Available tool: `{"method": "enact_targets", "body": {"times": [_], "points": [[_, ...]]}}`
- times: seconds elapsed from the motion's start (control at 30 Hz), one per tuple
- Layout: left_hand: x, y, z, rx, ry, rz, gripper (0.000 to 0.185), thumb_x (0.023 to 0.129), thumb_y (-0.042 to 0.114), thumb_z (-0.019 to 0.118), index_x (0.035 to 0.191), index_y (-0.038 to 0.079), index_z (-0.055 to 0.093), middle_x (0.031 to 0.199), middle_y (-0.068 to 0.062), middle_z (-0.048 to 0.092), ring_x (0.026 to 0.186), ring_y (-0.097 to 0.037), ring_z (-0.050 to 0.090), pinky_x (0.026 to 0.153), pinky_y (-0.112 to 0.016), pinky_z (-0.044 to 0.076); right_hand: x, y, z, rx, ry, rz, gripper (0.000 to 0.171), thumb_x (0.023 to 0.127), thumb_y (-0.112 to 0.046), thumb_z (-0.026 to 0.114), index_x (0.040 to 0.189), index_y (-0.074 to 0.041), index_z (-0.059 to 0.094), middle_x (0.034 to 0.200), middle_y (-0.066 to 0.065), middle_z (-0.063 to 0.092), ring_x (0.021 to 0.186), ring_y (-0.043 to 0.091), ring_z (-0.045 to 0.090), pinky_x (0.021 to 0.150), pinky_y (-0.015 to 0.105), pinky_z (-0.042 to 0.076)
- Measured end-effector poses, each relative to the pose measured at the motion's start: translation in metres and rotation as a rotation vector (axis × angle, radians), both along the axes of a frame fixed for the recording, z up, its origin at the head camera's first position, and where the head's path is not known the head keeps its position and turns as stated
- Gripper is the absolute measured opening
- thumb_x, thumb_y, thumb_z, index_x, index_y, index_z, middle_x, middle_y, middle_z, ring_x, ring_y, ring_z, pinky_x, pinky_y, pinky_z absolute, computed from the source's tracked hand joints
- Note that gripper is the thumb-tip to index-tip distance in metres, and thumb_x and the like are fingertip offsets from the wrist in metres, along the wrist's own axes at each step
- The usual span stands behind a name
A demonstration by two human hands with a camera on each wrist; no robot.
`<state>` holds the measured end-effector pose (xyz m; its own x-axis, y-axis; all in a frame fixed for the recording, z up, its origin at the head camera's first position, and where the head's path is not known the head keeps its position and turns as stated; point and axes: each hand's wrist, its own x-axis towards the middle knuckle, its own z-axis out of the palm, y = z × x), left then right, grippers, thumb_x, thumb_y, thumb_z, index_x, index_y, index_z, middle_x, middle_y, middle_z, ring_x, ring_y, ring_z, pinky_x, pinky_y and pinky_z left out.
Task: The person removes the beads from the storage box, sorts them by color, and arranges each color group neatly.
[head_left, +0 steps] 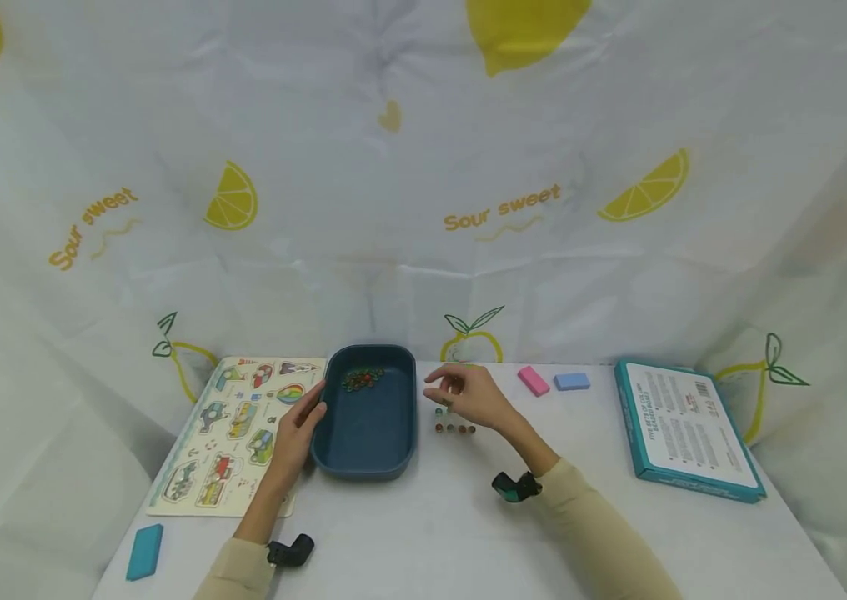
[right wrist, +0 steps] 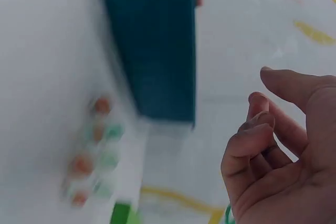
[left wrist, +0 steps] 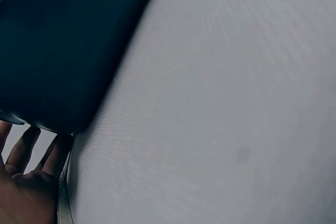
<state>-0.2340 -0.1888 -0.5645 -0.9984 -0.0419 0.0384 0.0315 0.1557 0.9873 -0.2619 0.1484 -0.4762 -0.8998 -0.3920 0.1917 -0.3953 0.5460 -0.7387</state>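
Note:
My left hand (head_left: 292, 437) is at the left side of a dark blue tray (head_left: 363, 471). In the left wrist view, its fairly straight fingers (left wrist: 21, 153) touch the tray's outer wall. Small red and green beads (head_left: 363, 380) lie in the tray's far part. My right hand (head_left: 474, 395) hovers right of the tray, over more small beads (head_left: 461, 429) set in short rows on the table. The right wrist view shows its thumb apart from loosely bent fingers, with nothing visible between them. A green piece (right wrist: 122, 213) is partly visible near those beads.
A picture puzzle board (head_left: 191, 454) lies left of the tray, with a teal block (head_left: 144, 552) nearer. Pink (head_left: 533, 381) and blue (head_left: 572, 382) blocks lie at the back right. A teal-edged box (head_left: 686, 425) lies far right. A lemon-print curtain (head_left: 363, 275) hangs behind the table.

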Motion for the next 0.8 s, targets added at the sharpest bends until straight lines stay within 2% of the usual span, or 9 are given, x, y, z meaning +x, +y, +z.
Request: {"method": "enact_targets", "body": {"times": [0.1,0.2,0.33,0.4,0.43,0.53,0.63,0.8], "points": [[0.000,-0.002,0.001,0.000,-0.010,-0.004,0.049,0.112,0.029,0.055,0.160,0.022,0.048,0.169,-0.003,0.045,0.159,-0.026,0.040,0.107,0.002,0.038,-0.009,-0.032,0.010,-0.075,-0.065,0.068,0.028,0.099,-0.026,0.076,0.122,-0.010,0.076,0.088,0.005,0.072,0.069,0.012,0.060,0.059,0.023,0.050],[0.000,-0.002,0.001,0.005,-0.018,-0.008,0.048,0.112,0.027,0.055,0.160,0.024,0.048,0.169,-0.001,0.045,0.160,-0.023,0.040,0.108,0.002,0.037,-0.021,-0.060,0.011,-0.125,-0.138,0.103,0.033,0.100,-0.022,0.075,0.128,-0.006,0.073,0.094,0.010,0.074,0.070,0.016,0.064,0.059,0.023,0.053],[0.000,-0.001,0.001,0.005,-0.018,-0.008,0.048,0.112,0.026,0.054,0.160,0.024,0.048,0.170,-0.002,0.044,0.160,-0.024,0.039,0.108,0.001,0.037,-0.039,-0.088,0.009,-0.142,-0.213,0.088,0.035,0.101,-0.020,0.074,0.131,-0.003,0.071,0.100,0.016,0.077,0.081,0.035,0.072,0.064,0.025,0.058],[0.000,-0.002,0.000,0.006,-0.016,-0.007,0.048,0.112,0.027,0.054,0.160,0.024,0.048,0.170,-0.002,0.044,0.160,-0.025,0.039,0.107,0.002,0.037,-0.047,-0.099,0.007,-0.138,-0.231,0.060,0.033,0.100,-0.019,0.073,0.128,-0.001,0.072,0.102,0.019,0.078,0.088,0.042,0.074,0.066,0.026,0.060],[0.000,-0.002,0.000,0.006,-0.015,-0.008,0.049,0.112,0.028,0.054,0.160,0.024,0.048,0.170,-0.002,0.044,0.160,-0.025,0.039,0.107,0.001,0.037,-0.051,-0.104,0.006,-0.130,-0.228,0.044,0.032,0.100,-0.018,0.074,0.126,-0.001,0.073,0.101,0.020,0.078,0.086,0.040,0.075,0.066,0.026,0.061],[0.000,-0.003,-0.002,0.012,-0.014,-0.010,0.048,0.112,0.027,0.054,0.160,0.023,0.048,0.170,-0.002,0.044,0.159,-0.024,0.040,0.108,0.001,0.038,-0.061,-0.118,-0.002,-0.092,-0.223,-0.021,0.026,0.095,-0.013,0.078,0.117,0.002,0.076,0.092,0.020,0.078,0.068,0.027,0.072,0.060,0.025,0.059],[-0.001,-0.004,-0.002,0.020,-0.014,-0.010,0.048,0.112,0.026,0.054,0.160,0.022,0.049,0.169,-0.002,0.045,0.159,-0.024,0.040,0.108,0.001,0.038,-0.066,-0.129,-0.013,-0.046,-0.221,-0.095,0.019,0.091,-0.010,0.082,0.108,0.000,0.080,0.087,0.017,0.079,0.061,0.015,0.069,0.057,0.024,0.058],[-0.001,-0.003,-0.001,0.031,-0.010,-0.016,0.049,0.111,0.030,0.056,0.159,0.022,0.049,0.169,-0.002,0.045,0.159,-0.024,0.040,0.109,0.000,0.039,-0.068,-0.140,-0.028,0.062,-0.242,-0.233,0.015,0.087,-0.011,0.085,0.100,-0.004,0.081,0.097,0.015,0.080,0.073,0.021,0.073,0.062,0.026,0.058]]}}
